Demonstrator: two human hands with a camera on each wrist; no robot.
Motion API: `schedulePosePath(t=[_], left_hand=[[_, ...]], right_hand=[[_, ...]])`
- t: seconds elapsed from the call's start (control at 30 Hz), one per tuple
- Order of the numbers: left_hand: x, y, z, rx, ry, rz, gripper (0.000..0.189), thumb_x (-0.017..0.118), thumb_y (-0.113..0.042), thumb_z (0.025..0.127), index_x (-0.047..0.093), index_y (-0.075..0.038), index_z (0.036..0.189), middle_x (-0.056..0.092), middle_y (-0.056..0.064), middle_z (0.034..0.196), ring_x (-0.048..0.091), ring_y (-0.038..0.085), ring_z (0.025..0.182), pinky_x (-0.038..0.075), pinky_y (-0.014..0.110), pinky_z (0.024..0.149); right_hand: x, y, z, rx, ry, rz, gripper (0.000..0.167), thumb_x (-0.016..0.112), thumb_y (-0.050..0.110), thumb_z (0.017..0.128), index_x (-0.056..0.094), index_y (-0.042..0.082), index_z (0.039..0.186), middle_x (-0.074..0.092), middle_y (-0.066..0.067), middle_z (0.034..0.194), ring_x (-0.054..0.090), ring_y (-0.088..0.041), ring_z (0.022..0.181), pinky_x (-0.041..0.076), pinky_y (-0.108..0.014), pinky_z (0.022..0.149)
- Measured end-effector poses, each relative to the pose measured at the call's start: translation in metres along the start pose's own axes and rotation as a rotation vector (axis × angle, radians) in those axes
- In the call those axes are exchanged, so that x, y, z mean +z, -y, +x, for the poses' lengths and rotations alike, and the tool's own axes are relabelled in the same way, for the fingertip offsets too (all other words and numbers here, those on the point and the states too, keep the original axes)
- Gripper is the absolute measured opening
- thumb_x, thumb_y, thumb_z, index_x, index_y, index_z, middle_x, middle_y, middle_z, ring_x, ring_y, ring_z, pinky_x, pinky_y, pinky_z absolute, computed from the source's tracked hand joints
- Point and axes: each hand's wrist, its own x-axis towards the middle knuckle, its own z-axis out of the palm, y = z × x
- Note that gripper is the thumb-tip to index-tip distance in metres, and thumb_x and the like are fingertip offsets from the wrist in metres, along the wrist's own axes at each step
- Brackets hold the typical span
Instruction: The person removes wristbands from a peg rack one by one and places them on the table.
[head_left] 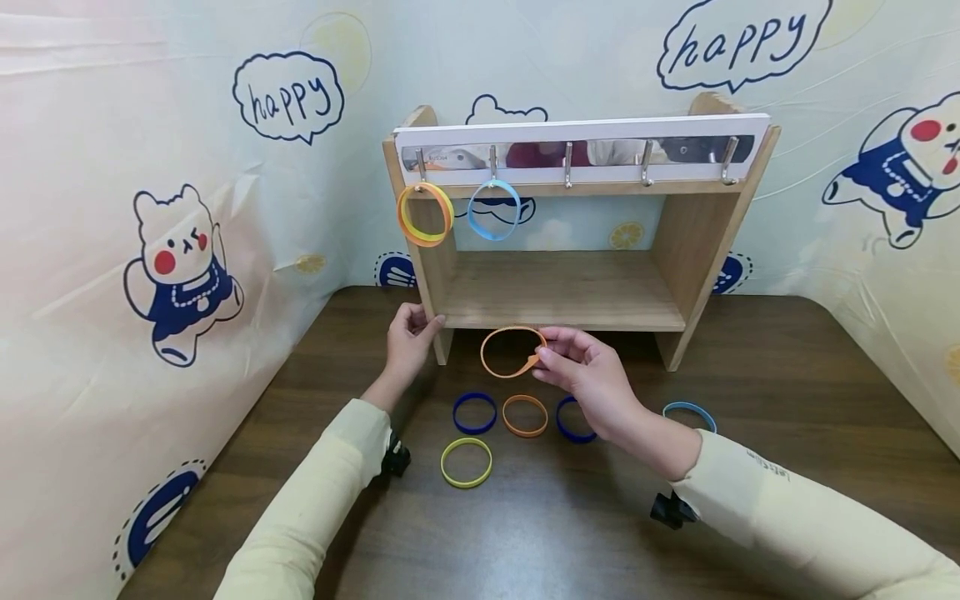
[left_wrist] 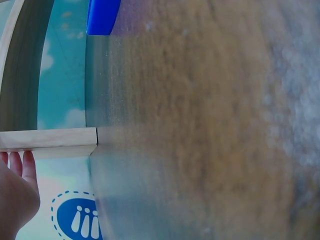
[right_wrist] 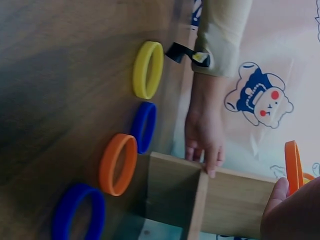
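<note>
My right hand [head_left: 588,371] pinches an orange silicone wristband [head_left: 488,360] between thumb and fingers, in front of the lower shelf of a wooden rack [head_left: 562,287]. The band forms an open loop pointing left. In the right wrist view the same hand [right_wrist: 295,215] shows at the lower right, with the band upright above its thumb. My left hand [head_left: 408,346] holds the rack's left side panel low down, thumb at the front edge and fingers on the outer face. The left wrist view shows that hand [left_wrist: 17,192] with fingertips against the panel [left_wrist: 55,139].
Several metal hooks [head_left: 567,164] line the rack's top bar. Yellow and orange wristbands [head_left: 406,223] hang at the far left, a light blue one [head_left: 471,218] beside them. On the table lie dark blue [head_left: 455,418], orange [head_left: 506,421], yellow [head_left: 444,468] and light blue [head_left: 693,407] bands.
</note>
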Motion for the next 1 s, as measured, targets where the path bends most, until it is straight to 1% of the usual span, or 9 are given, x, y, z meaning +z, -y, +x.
schedulePosePath(t=[0.13, 0.23, 0.37, 0.43, 0.53, 0.63, 0.77, 1.0], left_hand=[[0.001, 0.001, 0.001, -0.001, -0.009, 0.000, 0.024, 0.068, -0.001, 0.089, 0.053, 0.009, 0.105, 0.059, 0.015, 0.101, 0.055, 0.018, 0.091, 0.050, 0.019, 0.077], [0.001, 0.014, 0.006, -0.009, -0.011, -0.012, 0.026, 0.069, -0.003, 0.089, 0.054, 0.008, 0.106, 0.059, 0.017, 0.103, 0.055, 0.019, 0.092, 0.050, 0.019, 0.077], [0.001, 0.033, 0.013, -0.017, -0.020, -0.020, 0.029, 0.071, -0.008, 0.089, 0.054, 0.006, 0.109, 0.058, 0.017, 0.107, 0.055, 0.020, 0.094, 0.049, 0.019, 0.078], [0.001, 0.036, 0.013, -0.010, -0.028, -0.010, 0.029, 0.071, -0.010, 0.089, 0.054, 0.004, 0.109, 0.059, 0.016, 0.106, 0.055, 0.020, 0.094, 0.050, 0.020, 0.079], [0.001, 0.038, 0.013, 0.006, -0.034, 0.000, 0.029, 0.072, -0.011, 0.089, 0.054, 0.003, 0.107, 0.059, 0.014, 0.104, 0.056, 0.019, 0.093, 0.050, 0.022, 0.079], [0.001, 0.039, 0.013, 0.017, -0.035, 0.006, 0.029, 0.072, -0.011, 0.089, 0.055, 0.003, 0.107, 0.059, 0.013, 0.103, 0.056, 0.019, 0.092, 0.051, 0.024, 0.079], [0.000, 0.038, 0.014, 0.023, -0.035, 0.009, 0.029, 0.072, -0.011, 0.089, 0.054, 0.004, 0.107, 0.059, 0.014, 0.103, 0.056, 0.020, 0.092, 0.051, 0.024, 0.079], [-0.001, 0.036, 0.015, -0.001, -0.018, -0.003, 0.033, 0.071, -0.011, 0.089, 0.054, 0.007, 0.111, 0.058, 0.016, 0.106, 0.055, 0.020, 0.093, 0.050, 0.021, 0.078]], right_hand=[[-0.006, -0.008, -0.003, 0.021, 0.006, -0.017, 0.033, 0.061, -0.005, 0.092, 0.054, -0.005, 0.124, 0.059, -0.015, 0.102, 0.065, -0.017, 0.088, 0.055, -0.034, 0.083], [-0.010, -0.014, -0.006, 0.050, 0.002, -0.031, 0.035, 0.062, -0.005, 0.092, 0.054, -0.005, 0.126, 0.059, -0.016, 0.103, 0.065, -0.018, 0.088, 0.055, -0.034, 0.083], [-0.016, -0.023, -0.012, 0.084, 0.003, -0.065, 0.037, 0.063, -0.004, 0.092, 0.054, -0.006, 0.127, 0.060, -0.014, 0.102, 0.065, -0.020, 0.091, 0.055, -0.034, 0.083], [-0.019, -0.027, -0.014, 0.093, 0.008, -0.086, 0.037, 0.063, -0.004, 0.092, 0.054, -0.007, 0.127, 0.061, -0.014, 0.101, 0.065, -0.021, 0.092, 0.055, -0.034, 0.083], [-0.023, -0.032, -0.019, 0.112, 0.015, -0.098, 0.037, 0.063, -0.004, 0.092, 0.053, -0.008, 0.127, 0.061, -0.014, 0.101, 0.065, -0.023, 0.092, 0.054, -0.035, 0.083], [-0.027, -0.035, -0.024, 0.134, 0.022, -0.099, 0.038, 0.063, -0.004, 0.092, 0.052, -0.008, 0.127, 0.060, -0.013, 0.101, 0.065, -0.022, 0.091, 0.054, -0.035, 0.083], [-0.030, -0.040, -0.029, 0.161, 0.024, -0.086, 0.039, 0.063, -0.004, 0.091, 0.051, -0.010, 0.128, 0.060, -0.016, 0.102, 0.066, -0.022, 0.089, 0.055, -0.036, 0.083], [-0.034, -0.048, -0.038, 0.203, 0.041, -0.098, 0.041, 0.063, -0.005, 0.091, 0.049, -0.012, 0.129, 0.058, -0.021, 0.106, 0.064, -0.027, 0.095, 0.055, -0.036, 0.083]])
